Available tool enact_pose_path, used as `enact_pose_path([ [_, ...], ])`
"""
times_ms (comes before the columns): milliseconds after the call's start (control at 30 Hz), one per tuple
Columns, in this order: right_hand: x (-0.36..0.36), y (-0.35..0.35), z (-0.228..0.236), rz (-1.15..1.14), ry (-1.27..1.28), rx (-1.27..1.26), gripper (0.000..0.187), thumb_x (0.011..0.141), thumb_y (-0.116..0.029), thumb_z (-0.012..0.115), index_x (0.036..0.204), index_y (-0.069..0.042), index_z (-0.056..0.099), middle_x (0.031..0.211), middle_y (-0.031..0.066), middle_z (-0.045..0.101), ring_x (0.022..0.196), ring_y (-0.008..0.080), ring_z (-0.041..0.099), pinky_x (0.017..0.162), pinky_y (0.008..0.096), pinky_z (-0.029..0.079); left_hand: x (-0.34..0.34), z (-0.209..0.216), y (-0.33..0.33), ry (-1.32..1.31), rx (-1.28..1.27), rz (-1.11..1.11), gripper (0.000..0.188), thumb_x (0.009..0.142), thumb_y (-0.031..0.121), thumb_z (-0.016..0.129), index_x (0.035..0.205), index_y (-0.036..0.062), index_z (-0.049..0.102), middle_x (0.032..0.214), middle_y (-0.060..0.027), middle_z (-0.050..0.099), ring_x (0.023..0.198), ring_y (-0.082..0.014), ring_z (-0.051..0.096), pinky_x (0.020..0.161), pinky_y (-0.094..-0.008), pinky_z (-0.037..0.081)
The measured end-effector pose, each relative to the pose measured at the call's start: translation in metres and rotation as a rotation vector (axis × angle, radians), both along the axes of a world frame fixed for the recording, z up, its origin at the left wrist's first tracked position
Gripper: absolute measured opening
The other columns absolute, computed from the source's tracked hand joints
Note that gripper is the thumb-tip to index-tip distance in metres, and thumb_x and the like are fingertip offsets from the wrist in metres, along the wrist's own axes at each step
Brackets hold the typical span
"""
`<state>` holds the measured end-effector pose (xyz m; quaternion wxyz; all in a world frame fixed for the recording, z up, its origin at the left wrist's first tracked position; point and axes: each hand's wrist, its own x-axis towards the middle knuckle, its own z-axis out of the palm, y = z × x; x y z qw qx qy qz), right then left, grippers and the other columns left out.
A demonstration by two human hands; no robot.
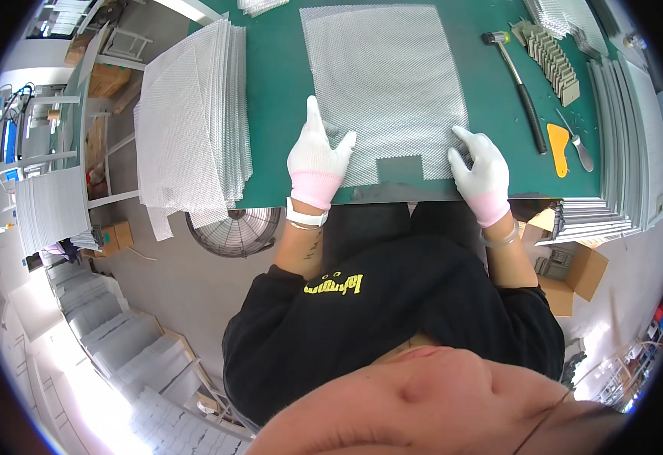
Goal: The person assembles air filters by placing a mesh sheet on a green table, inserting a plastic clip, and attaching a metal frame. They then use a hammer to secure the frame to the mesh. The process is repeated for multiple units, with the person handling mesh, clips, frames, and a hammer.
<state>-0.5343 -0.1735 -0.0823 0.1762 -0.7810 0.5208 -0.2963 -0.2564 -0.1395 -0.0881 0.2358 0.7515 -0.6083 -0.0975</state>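
Two gloved hands frame a mesh sheet (384, 76) on the green tabletop (274, 91).
The left hand (318, 155) spreads thumb and forefinger at its left edge; the right hand (482, 168) sits at the right edge, thumb and forefinger apart, though whether it grips I cannot tell. The sheet looks light, springy and easily creased, probably best held by both side edges, clear of the near notch.
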Motion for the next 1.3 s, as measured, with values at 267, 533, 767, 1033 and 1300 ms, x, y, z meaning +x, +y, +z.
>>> enact_pose_path([
  [267,0.001,0.000,0.013,-0.054,0.254,0.084,0.032,0.088,-0.024,0.069,0.119,-0.014,0.068,0.085,0.0110,0.060,0.082,0.0302,0.064,0.072,0.0404,0.052,-0.003,0.008,-0.005,-0.013,0.106,0.092,0.096,0.079,0.040,0.081,0.152,-0.0019,0.034,0.131,-0.0247,0.059,0.112,-0.0360,0.064,0.091,-0.0385,0.054],
  [533,-0.036,-0.038,0.049,0.245,0.316,0.137,0.031,0.088,-0.031,0.068,0.113,-0.013,0.073,0.085,0.0140,0.065,0.084,0.0333,0.066,0.077,0.0428,0.054,0.021,0.010,-0.018,-0.170,0.067,-0.185,0.078,0.077,0.040,0.079,0.145,0.0129,0.052,0.154,-0.0237,0.039,0.139,-0.0429,0.038,0.115,-0.0533,0.031],
  [767,-0.038,-0.290,0.045,-0.153,0.326,0.049,0.050,0.094,-0.042,0.058,0.127,-0.004,0.065,0.124,0.0227,0.067,0.117,0.0401,0.062,0.100,0.0461,0.049,0.026,0.008,-0.043,-0.302,0.172,-0.271,0.083,0.078,0.049,0.076,0.147,0.0126,0.049,0.158,-0.0206,0.036,0.147,-0.0437,0.028,0.123,-0.0547,0.015],
  [1033,-0.007,-0.405,0.011,-0.482,0.575,0.364,0.070,0.088,-0.045,0.064,0.145,-0.009,0.049,0.136,0.0183,0.062,0.121,0.0341,0.064,0.100,0.0465,0.052,0.033,0.007,-0.043,-0.257,0.177,-0.256,0.094,0.074,0.053,0.079,0.145,0.0016,0.043,0.155,-0.0196,0.039,0.146,-0.0431,0.029,0.123,-0.0559,0.014],
  [1300,0.003,-0.385,0.062,-0.539,0.689,0.204,0.069,0.081,-0.045,0.072,0.134,-0.003,0.060,0.137,0.0204,0.061,0.121,0.0338,0.064,0.098,0.0450,0.054,0.038,0.012,-0.055,-0.324,0.135,-0.290,0.078,0.080,0.049,0.075,0.138,0.0019,0.052,0.146,-0.0178,0.048,0.142,-0.0429,0.034,0.121,-0.0585,0.016],
])
